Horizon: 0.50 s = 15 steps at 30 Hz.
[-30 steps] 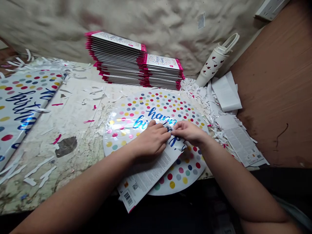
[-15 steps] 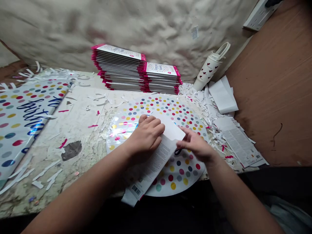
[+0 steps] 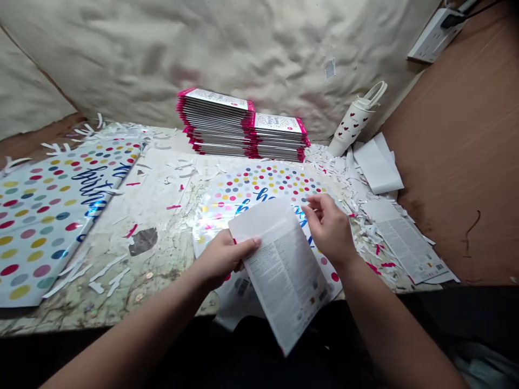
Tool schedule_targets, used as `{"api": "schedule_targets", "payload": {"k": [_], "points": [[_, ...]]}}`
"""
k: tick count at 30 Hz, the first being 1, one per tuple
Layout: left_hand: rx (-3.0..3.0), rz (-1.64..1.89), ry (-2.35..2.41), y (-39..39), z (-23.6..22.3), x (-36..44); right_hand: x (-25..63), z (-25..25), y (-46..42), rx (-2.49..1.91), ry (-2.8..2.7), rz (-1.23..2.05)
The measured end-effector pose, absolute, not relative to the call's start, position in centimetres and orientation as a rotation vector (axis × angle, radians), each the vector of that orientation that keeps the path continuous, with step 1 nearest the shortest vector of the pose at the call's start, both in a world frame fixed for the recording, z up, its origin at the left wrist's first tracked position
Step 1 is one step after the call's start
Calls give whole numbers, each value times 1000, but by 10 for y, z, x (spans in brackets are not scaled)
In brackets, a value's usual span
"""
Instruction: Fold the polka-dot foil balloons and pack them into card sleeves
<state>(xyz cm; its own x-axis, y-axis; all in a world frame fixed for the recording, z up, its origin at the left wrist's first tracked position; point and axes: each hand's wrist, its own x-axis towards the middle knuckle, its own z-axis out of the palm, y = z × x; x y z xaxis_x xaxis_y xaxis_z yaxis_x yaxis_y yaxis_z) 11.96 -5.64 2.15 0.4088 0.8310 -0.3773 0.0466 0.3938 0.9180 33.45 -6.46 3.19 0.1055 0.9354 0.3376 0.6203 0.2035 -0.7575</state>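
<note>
My left hand [image 3: 227, 253] is closed on the left edge of a white printed paper packet [image 3: 290, 270], its thumb lying on top. The packet is tilted, with a plain flap at its upper end and small print and a barcode below. Beside the upper right edge of the packet, my right hand [image 3: 330, 227] has bent fingers, with nothing visible in them. Beneath both hands lies a round foil balloon [image 3: 267, 175] with coloured dots and blue lettering, partly covered by the packet. A second pale sheet [image 3: 233, 305] with a barcode hangs under the packet.
Two stacks of pink-edged packets [image 3: 219, 127] stand against the wall. A heart-patterned tumbler [image 3: 351, 127] leans behind paper scraps. Folded dotted foil [image 3: 48, 216] lies at left. Printed sheets [image 3: 409, 243] and white papers [image 3: 379, 165] lie at right, near a power strip [image 3: 433, 35].
The packet has swung round, its lower end now pointing down to the right. My left hand has shifted to its left edge; my right hand has come off the balloon and risen.
</note>
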Motion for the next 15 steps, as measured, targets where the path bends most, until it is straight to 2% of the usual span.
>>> {"api": "schedule_targets", "payload": {"k": [2, 6, 15], "points": [[967, 654, 1090, -65, 14, 120, 321, 26, -72, -1425, -1810, 240], [1012, 668, 1040, -75, 8, 115, 291, 18, -90, -1239, -2146, 288], [1025, 680, 1001, -86, -1, 108, 274, 7, -95, -1278, -2214, 265]]}}
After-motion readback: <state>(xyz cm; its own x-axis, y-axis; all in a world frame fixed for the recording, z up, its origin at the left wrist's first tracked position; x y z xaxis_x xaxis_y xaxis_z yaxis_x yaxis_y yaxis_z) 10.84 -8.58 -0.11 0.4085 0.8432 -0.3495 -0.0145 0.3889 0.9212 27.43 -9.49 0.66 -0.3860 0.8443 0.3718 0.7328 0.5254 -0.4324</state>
